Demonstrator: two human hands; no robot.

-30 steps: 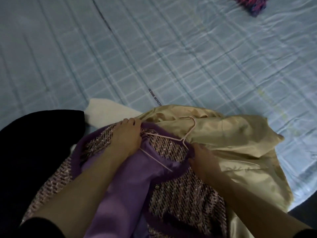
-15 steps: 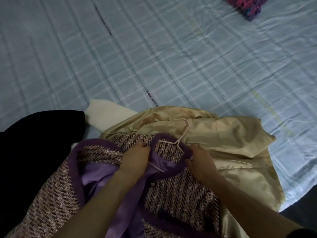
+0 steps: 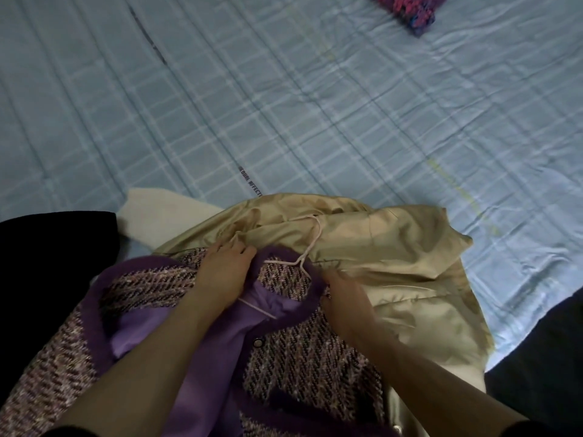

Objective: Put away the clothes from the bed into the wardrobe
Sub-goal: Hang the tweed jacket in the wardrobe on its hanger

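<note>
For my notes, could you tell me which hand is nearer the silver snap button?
Right. The right hand lies just above and right of the button; the left hand sits farther up, at the collar.

Five garments are counted on the one bed sheet (image 3: 315, 105): a purple tweed jacket (image 3: 299, 348) under both hands, a gold satin garment (image 3: 394, 263) just beyond the right hand, a cream piece (image 3: 157, 212) and a black one (image 3: 47, 263) beyond the left, and a knitted item (image 3: 410, 11) far ahead. One hanger (image 3: 307, 250) is counted between the hands.
</note>
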